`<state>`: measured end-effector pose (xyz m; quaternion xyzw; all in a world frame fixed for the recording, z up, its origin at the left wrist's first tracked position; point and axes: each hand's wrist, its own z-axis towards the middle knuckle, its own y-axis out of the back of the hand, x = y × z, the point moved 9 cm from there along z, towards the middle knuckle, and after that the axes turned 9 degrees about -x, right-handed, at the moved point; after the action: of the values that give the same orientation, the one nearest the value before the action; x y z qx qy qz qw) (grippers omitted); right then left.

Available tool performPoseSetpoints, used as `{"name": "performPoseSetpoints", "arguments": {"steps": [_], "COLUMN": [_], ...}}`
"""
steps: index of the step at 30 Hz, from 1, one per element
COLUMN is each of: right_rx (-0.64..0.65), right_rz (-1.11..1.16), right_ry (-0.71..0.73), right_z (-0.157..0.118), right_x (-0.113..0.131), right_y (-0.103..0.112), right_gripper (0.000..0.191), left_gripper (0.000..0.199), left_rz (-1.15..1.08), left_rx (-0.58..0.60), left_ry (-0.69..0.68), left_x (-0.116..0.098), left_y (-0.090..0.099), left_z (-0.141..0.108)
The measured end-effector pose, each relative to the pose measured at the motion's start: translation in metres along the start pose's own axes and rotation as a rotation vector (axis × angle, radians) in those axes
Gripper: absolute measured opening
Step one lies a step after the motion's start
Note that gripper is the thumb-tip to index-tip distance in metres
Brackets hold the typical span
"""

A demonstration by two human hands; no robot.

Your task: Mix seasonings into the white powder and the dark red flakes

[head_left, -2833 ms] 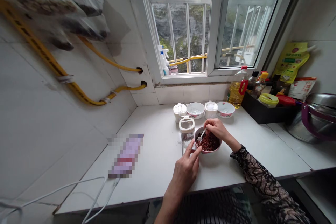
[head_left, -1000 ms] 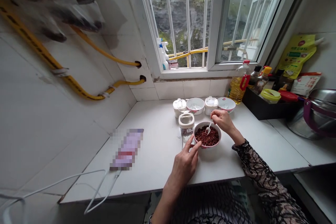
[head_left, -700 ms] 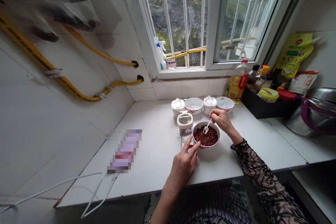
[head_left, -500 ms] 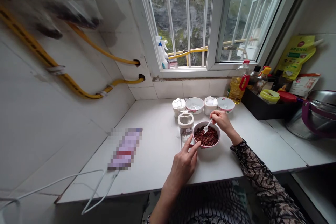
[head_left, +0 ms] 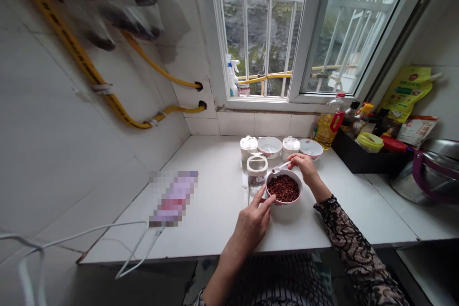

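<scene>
A white bowl with a pink rim (head_left: 287,203) stands on the counter, filled with small dark red pieces that look like Sichuan peppercorns (head_left: 284,188). The fingers of my left hand (head_left: 251,224) grip the bowl's near left side. Pinched in my right hand (head_left: 304,167) is a small white spoon (head_left: 282,167), raised over the bowl's far rim. Its bowl end points left and seems to carry a few dark bits. Just left of the spoon stands a clear jar with a cream lid rim (head_left: 256,178), its top open or see-through; I cannot tell which.
Behind are two cream-lidded containers (head_left: 248,150) (head_left: 290,147) and two white bowls (head_left: 269,147) (head_left: 311,149). An oil bottle (head_left: 327,126), a black box (head_left: 349,153) of condiments and a steel pot (head_left: 426,172) stand right. A blurred purple object (head_left: 174,201) with a white cable lies left.
The spoon has risen out of the dark red pieces and moved to the far left rim, near the jar. My left hand stays on the bowl. The camera view has shifted slightly.
</scene>
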<state>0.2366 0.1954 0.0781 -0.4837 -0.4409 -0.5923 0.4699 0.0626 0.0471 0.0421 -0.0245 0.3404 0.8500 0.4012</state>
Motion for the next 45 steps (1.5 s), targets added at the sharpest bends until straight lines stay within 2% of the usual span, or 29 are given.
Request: {"name": "performPoseSetpoints", "arguments": {"steps": [2,5,9,11,15,17,23,25,29,34,39,45], "right_rx": [-0.027,-0.02,0.121,0.117,-0.082,-0.099,0.084,0.07,-0.001,-0.02,0.008,0.035], "right_rz": [-0.006,-0.132,-0.395,-0.427,-0.434,-0.491,-0.618,-0.574,-0.422,-0.201,-0.084,-0.026], "right_ry": [0.113,0.397,0.814,0.891,0.8,0.743,0.619,0.534,0.337,0.146,0.047,0.001], "right_z": [-0.003,-0.019,-0.053,-0.059,-0.044,-0.035,-0.027,-0.024,-0.014,-0.005,-0.003,-0.002], "right_x": [0.014,0.043,0.072,0.077,0.074,0.065,0.035,0.03,0.022,0.01,0.001,-0.006], "right_y": [-0.006,-0.025,-0.056,-0.052,-0.012,-0.002,-0.022,-0.021,-0.004,0.005,0.001,0.0], "right_gripper": [0.015,0.018,0.018,0.019,0.019,0.019,0.019,0.019,0.017,0.016,0.015,0.015], "left_gripper": [0.047,0.049,0.047,0.047,0.048,0.048,0.044,0.043,0.041,0.041,0.042,0.042], "left_rz": [0.002,0.01,0.006,-0.004,-0.015,-0.021,-0.009,-0.007,-0.007,0.005,-0.008,-0.024], "left_rx": [-0.002,0.003,-0.001,-0.001,0.007,0.004,-0.022,-0.025,-0.025,-0.022,-0.01,-0.012], "left_ry": [0.003,0.001,0.003,0.007,0.019,0.018,0.007,0.003,-0.006,0.005,0.013,0.009], "left_x": [0.001,0.001,0.001,0.001,0.002,0.002,0.002,0.001,0.0,0.002,0.002,0.001], "left_y": [0.0,-0.002,-0.001,-0.001,-0.001,-0.001,0.002,0.002,0.002,0.002,0.001,0.001], "left_z": [0.0,0.0,0.0,0.0,0.0,0.0,0.001,0.001,0.002,0.002,0.001,0.002]}}
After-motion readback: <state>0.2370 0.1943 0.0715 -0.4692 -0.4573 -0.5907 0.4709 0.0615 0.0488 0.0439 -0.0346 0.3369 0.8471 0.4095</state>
